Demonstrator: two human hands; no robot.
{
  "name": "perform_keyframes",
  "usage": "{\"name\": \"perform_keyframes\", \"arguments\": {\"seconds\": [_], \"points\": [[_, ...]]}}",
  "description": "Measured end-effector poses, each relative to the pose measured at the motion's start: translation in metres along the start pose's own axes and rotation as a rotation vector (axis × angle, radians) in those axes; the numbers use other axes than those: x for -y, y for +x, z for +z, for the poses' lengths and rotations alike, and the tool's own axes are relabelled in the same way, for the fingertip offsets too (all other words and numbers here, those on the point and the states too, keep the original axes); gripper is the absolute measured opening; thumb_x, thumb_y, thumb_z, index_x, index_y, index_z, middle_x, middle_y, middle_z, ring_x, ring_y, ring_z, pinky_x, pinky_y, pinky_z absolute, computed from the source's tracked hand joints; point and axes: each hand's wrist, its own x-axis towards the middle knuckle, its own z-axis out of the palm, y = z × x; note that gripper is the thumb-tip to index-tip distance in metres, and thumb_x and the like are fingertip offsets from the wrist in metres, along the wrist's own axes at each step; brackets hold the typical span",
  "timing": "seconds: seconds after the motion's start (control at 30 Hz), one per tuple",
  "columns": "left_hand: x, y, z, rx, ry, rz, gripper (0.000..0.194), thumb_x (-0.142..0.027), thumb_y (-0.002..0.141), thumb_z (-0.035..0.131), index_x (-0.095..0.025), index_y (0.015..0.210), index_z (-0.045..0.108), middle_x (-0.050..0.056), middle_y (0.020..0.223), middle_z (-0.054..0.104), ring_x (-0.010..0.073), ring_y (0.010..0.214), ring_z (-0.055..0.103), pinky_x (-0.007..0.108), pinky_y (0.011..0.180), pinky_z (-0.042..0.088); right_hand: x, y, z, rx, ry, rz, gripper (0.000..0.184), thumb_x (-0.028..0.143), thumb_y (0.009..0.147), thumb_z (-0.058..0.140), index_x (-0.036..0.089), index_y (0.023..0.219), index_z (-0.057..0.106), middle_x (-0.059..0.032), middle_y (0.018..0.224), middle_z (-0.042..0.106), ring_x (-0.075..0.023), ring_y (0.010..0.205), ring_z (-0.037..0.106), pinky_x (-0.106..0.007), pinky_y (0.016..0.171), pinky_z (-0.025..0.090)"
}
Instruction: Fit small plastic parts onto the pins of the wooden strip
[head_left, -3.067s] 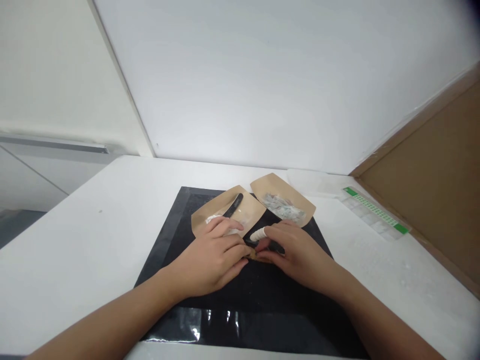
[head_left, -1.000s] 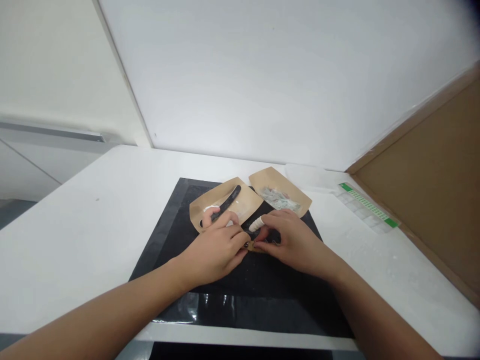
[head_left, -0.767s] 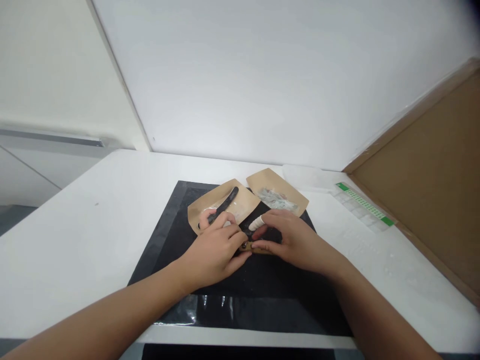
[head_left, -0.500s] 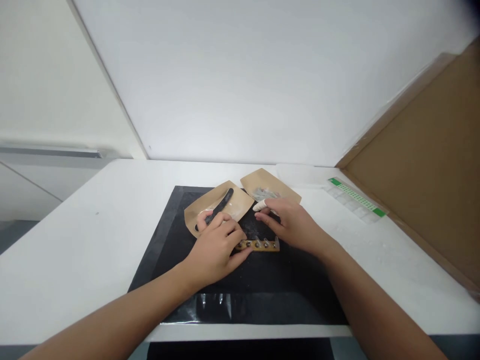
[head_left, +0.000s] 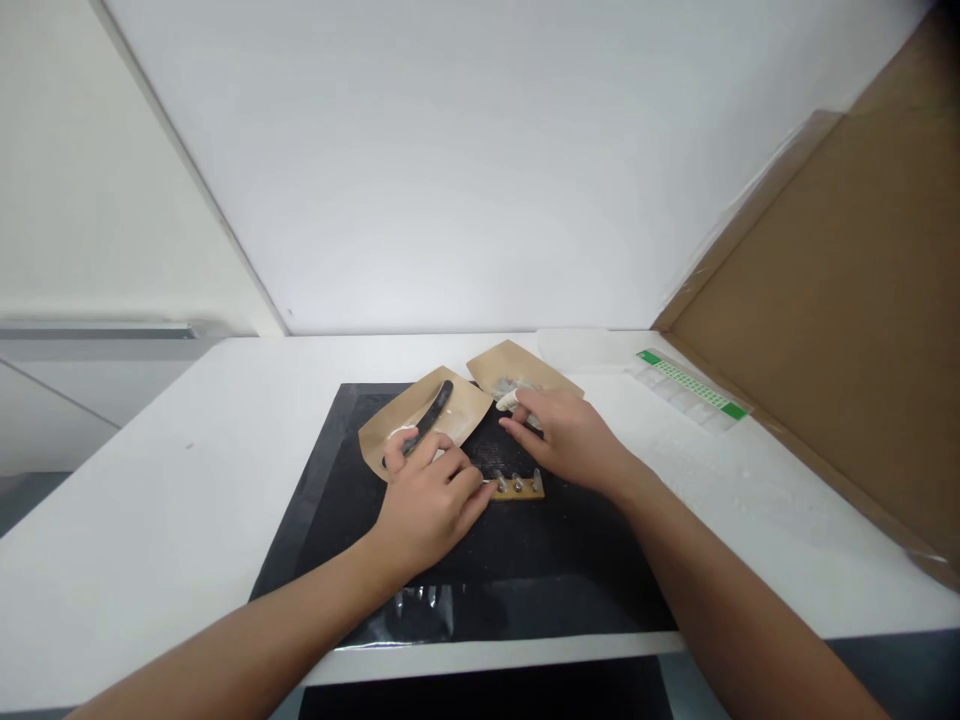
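A small wooden strip (head_left: 519, 487) set with metal studs lies on a black mat (head_left: 330, 500). My left hand (head_left: 427, 497) rests on the mat, its curled fingers pressed onto the strip's left end. My right hand (head_left: 568, 441) is off the strip. Its fingers reach over the near edge of the right brown paper tray (head_left: 525, 365), which holds small metal parts. A white cot covers that hand's index fingertip, and thumb and index are slightly apart with nothing visible between them. The left brown paper tray (head_left: 457, 415) holds a black tool (head_left: 433, 416) just beyond my left hand.
The mat lies on a white table (head_left: 150, 500) against a white back panel. A brown cardboard board (head_left: 832, 330) leans along the right side. A clear plastic strip with green ends (head_left: 686, 385) and a clear plastic lid (head_left: 581, 347) lie at the back right.
My right hand has let go of the wooden strip and moved back to the right paper tray. My left hand stays on the strip's left end. The camera has tilted up and shifted.
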Motion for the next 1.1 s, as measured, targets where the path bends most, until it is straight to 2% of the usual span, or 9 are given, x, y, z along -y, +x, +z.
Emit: {"name": "perform_keyframes", "arguments": {"seconds": [0.23, 0.4, 0.6, 0.77, 0.87, 0.93, 1.0, 1.1], "points": [[-0.0032, 0.0015, 0.0018, -0.037, -0.015, -0.023, 0.023, -0.031, 0.097, 0.07, -0.023, 0.075, 0.071, -0.001, 0.074, 0.072, 0.0253, 0.094, 0.066, 0.057, 0.105, 0.027, 0.0016, -0.0007, -0.0004, 0.004, -0.008, 0.013, 0.017, 0.031, 0.103, 0.059, 0.022, 0.089, 0.054, -0.0026, 0.083, 0.072, -0.0218, 0.08, 0.064, -0.033, 0.072, 0.04], [-0.0039, 0.0014, 0.0, 0.012, -0.073, -0.031, 0.018, -0.026, 0.097, 0.069, -0.023, 0.08, 0.073, 0.0, 0.077, 0.074, 0.0258, 0.096, 0.066, 0.057, 0.106, 0.029, 0.0025, -0.0016, -0.0023, 0.017, -0.003, 0.028, 0.016, 0.031, 0.103, 0.057, 0.022, 0.091, 0.054, -0.003, 0.084, 0.072, -0.0227, 0.083, 0.065, -0.033, 0.073, 0.041], [-0.0036, -0.0014, -0.0017, -0.001, -0.106, -0.037, 0.012, -0.026, 0.097, 0.07, -0.025, 0.086, 0.076, -0.001, 0.08, 0.078, 0.0283, 0.104, 0.066, 0.061, 0.111, 0.022, 0.0023, -0.0015, -0.0017, 0.039, 0.024, 0.06, 0.024, 0.042, 0.105, 0.057, 0.022, 0.092, 0.056, -0.0041, 0.085, 0.074, -0.023, 0.083, 0.066, -0.034, 0.074, 0.042], [-0.0045, -0.0012, -0.0023, -0.003, -0.129, -0.047, 0.01, -0.024, 0.096, 0.07, -0.027, 0.089, 0.076, -0.002, 0.082, 0.079, 0.0284, 0.105, 0.067, 0.061, 0.111, 0.022, 0.0044, -0.0003, -0.0042, 0.05, 0.041, 0.075, 0.03, 0.048, 0.105, 0.055, 0.022, 0.09, 0.057, -0.0041, 0.083, 0.074, -0.0222, 0.08, 0.065, -0.033, 0.072, 0.041], [-0.0054, -0.0006, -0.0031, -0.005, -0.129, -0.045, 0.009, -0.024, 0.096, 0.07, -0.027, 0.089, 0.075, -0.003, 0.082, 0.078, 0.0281, 0.103, 0.068, 0.062, 0.111, 0.02, 0.006, 0.0008, -0.0055, 0.007, 0.047, 0.071, 0.032, 0.048, 0.106, 0.054, 0.021, 0.089, 0.057, -0.0039, 0.084, 0.074, -0.0221, 0.082, 0.065, -0.036, 0.082, 0.043], [-0.006, -0.001, -0.0034, -0.002, -0.118, -0.039, 0.009, -0.024, 0.097, 0.069, -0.027, 0.091, 0.076, -0.003, 0.084, 0.079, 0.0285, 0.104, 0.067, 0.062, 0.111, 0.019, 0.0062, 0.0012, -0.0054, -0.081, 0.043, 0.077, 0.03, 0.047, 0.106, 0.052, 0.02, 0.093, 0.059, -0.0051, 0.091, 0.075, -0.0232, 0.092, 0.067, -0.043, 0.1, 0.041], [-0.0063, -0.0023, -0.0032, 0.001, -0.099, -0.034, 0.01, -0.023, 0.097, 0.068, -0.028, 0.093, 0.076, -0.002, 0.085, 0.079, 0.0294, 0.108, 0.067, 0.062, 0.112, 0.018, 0.0052, 0.0012, -0.0051, -0.174, 0.037, 0.105, 0.027, 0.044, 0.108, 0.049, 0.02, 0.102, 0.062, -0.0082, 0.105, 0.075, -0.0266, 0.114, 0.065, -0.049, 0.116, 0.03], [-0.0059, -0.0046, -0.0026, 0.015, -0.08, -0.035, 0.011, -0.023, 0.099, 0.067, -0.028, 0.095, 0.076, -0.001, 0.087, 0.079, 0.0307, 0.111, 0.066, 0.063, 0.113, 0.017, 0.0029, 0.0007, -0.0053, -0.235, 0.039, 0.156, 0.027, 0.04, 0.11, 0.043, 0.022, 0.108, 0.062, -0.0107, 0.115, 0.072, -0.031, 0.142, 0.05, -0.055, 0.122, 0.023]]}}
